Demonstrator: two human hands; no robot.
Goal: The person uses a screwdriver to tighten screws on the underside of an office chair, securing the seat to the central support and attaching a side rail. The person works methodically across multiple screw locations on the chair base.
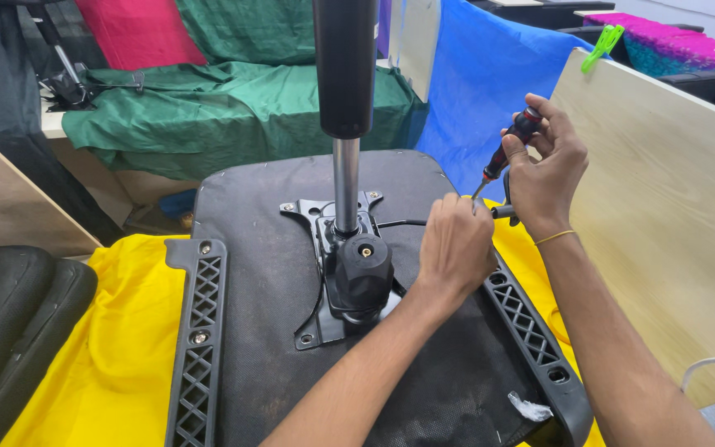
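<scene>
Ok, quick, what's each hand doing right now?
Left hand: closed, knuckles up, at the screwdriver's tip; contents hidden.
Right hand: fingers closed around the screwdriver handle.

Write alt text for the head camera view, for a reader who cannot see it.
Two bare hands work at the right edge of an upturned black office chair seat: the right hand holds a red and black screwdriver tilted downward, and the left hand is closed beside its tip. The chair's metal column rises from the centre bracket, and yellow cloth lies underneath.

One head camera, looking steeply down and forward over the hands [498, 207], close in on the upturned seat [275, 290] beneath them.
</scene>
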